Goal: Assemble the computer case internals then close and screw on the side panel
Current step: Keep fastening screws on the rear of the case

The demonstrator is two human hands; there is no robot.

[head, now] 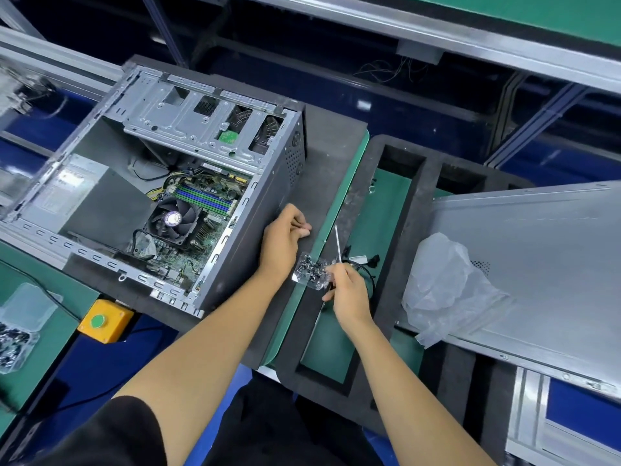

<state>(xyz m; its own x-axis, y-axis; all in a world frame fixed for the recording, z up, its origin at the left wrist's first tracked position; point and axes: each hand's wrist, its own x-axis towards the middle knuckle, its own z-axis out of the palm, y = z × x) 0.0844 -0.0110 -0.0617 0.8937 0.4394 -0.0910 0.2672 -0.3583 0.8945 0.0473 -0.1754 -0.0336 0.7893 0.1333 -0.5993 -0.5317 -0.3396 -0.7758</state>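
Note:
The open computer case [141, 183] lies on its side on a dark foam pad [329, 156], showing the motherboard, a CPU fan [174, 218] and the drive cage [201, 122]. Its grey side panel [537, 257] rests at the right across a foam tray [396, 203]. My left hand [285, 240] sits beside the case's right wall with fingers curled; I see nothing in it. My right hand [349, 294] pinches a small clear bag of screws [311, 270] and holds a thin screwdriver [337, 243] whose shaft points up and away.
A crumpled clear plastic bag [443, 287] lies on the side panel. Black cables [363, 264] sit in the tray. A yellow box with a green button [104, 319] is at the front left, and a plastic container of screws [16, 331] at the far left.

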